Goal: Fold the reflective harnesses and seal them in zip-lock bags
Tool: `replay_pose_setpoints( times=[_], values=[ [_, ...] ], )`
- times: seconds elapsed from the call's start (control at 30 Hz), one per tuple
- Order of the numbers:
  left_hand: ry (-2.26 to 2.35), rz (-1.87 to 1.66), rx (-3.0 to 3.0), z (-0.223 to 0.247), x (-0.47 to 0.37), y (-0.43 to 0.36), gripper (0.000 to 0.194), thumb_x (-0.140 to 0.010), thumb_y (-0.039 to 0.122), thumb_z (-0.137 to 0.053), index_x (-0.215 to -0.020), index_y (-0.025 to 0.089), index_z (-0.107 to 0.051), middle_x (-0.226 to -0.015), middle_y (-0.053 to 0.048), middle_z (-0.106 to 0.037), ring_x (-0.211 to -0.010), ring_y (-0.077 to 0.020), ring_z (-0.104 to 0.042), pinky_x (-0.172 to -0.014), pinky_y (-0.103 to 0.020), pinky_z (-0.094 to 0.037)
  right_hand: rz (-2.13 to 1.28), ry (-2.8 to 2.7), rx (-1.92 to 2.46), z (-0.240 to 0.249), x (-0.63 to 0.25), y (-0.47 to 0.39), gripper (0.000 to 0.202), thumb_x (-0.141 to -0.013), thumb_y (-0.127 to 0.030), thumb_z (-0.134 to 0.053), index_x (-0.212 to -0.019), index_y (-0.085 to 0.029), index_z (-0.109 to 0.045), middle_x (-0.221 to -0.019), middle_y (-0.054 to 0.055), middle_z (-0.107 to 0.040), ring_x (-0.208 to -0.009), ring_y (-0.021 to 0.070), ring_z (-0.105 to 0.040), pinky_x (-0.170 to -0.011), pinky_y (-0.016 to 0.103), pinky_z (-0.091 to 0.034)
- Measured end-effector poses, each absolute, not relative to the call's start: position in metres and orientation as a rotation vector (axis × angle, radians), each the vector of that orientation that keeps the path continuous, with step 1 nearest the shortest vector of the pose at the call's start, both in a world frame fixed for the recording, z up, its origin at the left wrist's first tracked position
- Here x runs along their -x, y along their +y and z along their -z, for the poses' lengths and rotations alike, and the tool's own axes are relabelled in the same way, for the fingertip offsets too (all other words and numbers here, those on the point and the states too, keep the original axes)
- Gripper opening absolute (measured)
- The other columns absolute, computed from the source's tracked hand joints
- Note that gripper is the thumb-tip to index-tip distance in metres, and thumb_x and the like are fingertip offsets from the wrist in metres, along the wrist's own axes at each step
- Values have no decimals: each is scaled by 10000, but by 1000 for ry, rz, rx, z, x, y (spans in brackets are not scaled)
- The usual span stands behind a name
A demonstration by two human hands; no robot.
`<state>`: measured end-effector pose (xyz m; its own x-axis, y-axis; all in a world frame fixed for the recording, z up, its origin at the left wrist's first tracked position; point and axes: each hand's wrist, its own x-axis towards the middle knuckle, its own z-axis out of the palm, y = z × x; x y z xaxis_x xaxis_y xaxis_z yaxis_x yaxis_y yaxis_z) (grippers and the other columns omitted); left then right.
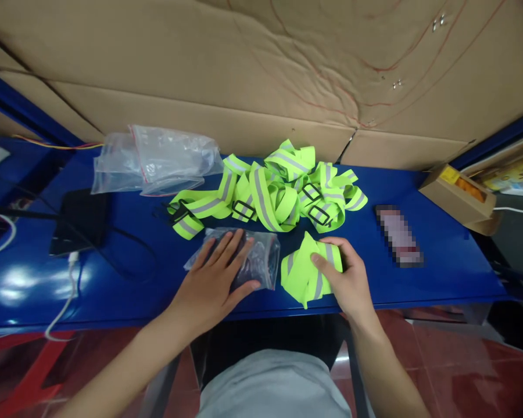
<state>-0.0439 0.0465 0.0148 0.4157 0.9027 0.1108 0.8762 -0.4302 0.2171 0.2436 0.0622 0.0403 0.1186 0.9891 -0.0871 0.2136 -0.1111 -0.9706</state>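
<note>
Pressing flat on a small clear bag, the left hand lies with fingers spread over the plastic; the grip is open, palm down, apparently to pin the slippery bag to the blue worktop. Dark contents show through the bag, not identifiable.

Right hand rests on a folded yellow-green reflective band, just beside the bag on its right. Fingers curl over the band's far edge, thumb on top: a loose pinch that seems to keep the folds from springing open.

Behind both hands, near the worktop's middle: a tangled pile of reflective bands with black buckles, within easy reach. Far left of that, a heap of empty clear bags. Black flat device with cables at left. Cardboard box at right edge. Cardboard sheet lines the back.
</note>
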Motion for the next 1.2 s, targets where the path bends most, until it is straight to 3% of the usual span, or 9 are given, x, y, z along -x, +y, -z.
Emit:
replay_pose_setpoints(
  times=[0.13,0.23,0.33,0.47,0.6,0.73,0.87,1.03,1.2],
  values=[
    [1841,-329,-2431,-17,34,31,802,-1025,626,-492,-1688,217,-301,-1767,-239,-216,-1597,-429,-350,-1231,-664,-366,-1168,-1103,1507,-30,-249,58,430,-773,-509,-886,-1059,-245,-703,-880,3,-700,-721,188,-631,-603,287,-507],
    [1861,-402,-2416,-40,36,33,820,-1019,597,-532,-1701,270,-214,-1702,-225,-382,-1519,-419,-465,-1154,-616,-449,-1153,-1036,1491,-26,-251,58,461,-769,-520,-888,-1082,-243,-694,-907,16,-714,-761,206,-656,-622,297,-528],
    [1720,-457,-2516,-61,42,46,928,-942,616,-676,-1682,276,-230,-1595,-200,-527,-1443,-400,-532,-1154,-570,-440,-1099,-1006,1461,-27,-248,64,456,-776,-519,-883,-1083,-245,-686,-926,19,-710,-791,206,-655,-654,302,-538],
    [1393,-279,-2558,-69,41,68,1091,-845,627,-798,-1681,228,-222,-1651,-185,-456,-1522,-362,-445,-1244,-506,-369,-1050,-981,1404,-29,-237,74,437,-782,-501,-881,-1073,-241,-685,-902,4,-671,-795,187,-624,-677,293,-522],
    [1339,-181,-2537,-59,30,80,1049,-881,587,-775,-1690,239,-204,-1613,-169,-489,-1484,-359,-485,-1233,-512,-382,-1064,-994,1384,-27,-218,77,427,-797,-504,-859,-1080,-235,-684,-901,4,-673,-800,188,-627,-695,300,-525],
    [1380,-287,-2596,-48,21,76,1082,-839,655,-785,-1665,188,-265,-1489,-204,-552,-1419,-397,-518,-1238,-556,-372,-1121,-1009,1357,-28,-206,74,383,-811,-476,-844,-1069,-238,-689,-900,-2,-693,-807,190,-651,-717,302,-538],
    [1312,-479,-2703,-42,19,71,1088,-829,638,-808,-1641,187,-242,-1387,-185,-597,-1381,-364,-549,-1283,-574,-321,-989,-1101,1364,-35,-204,72,293,-830,-385,-829,-1049,-237,-702,-949,-6,-702,-866,176,-651,-784,296,-537],
    [1198,-776,-2788,-35,15,73,1046,-797,664,-819,-1576,172,-323,-1247,-145,-640,-1203,-319,-628,-1181,-564,-446,-878,-1104,1296,-38,-200,69,271,-845,-365,-821,-1047,-237,-694,-874,-31,-678,-745,137,-606,-676,264,-507],
    [1267,-754,-2856,-34,7,72,1134,-740,687,-852,-1579,142,-317,-1217,-153,-644,-1142,-330,-639,-1097,-521,-481,-717,-1151,1234,-36,-196,66,254,-868,-307,-799,-1081,-230,-684,-944,-9,-707,-785,141,-647,-692,271,-532]
  ],
)
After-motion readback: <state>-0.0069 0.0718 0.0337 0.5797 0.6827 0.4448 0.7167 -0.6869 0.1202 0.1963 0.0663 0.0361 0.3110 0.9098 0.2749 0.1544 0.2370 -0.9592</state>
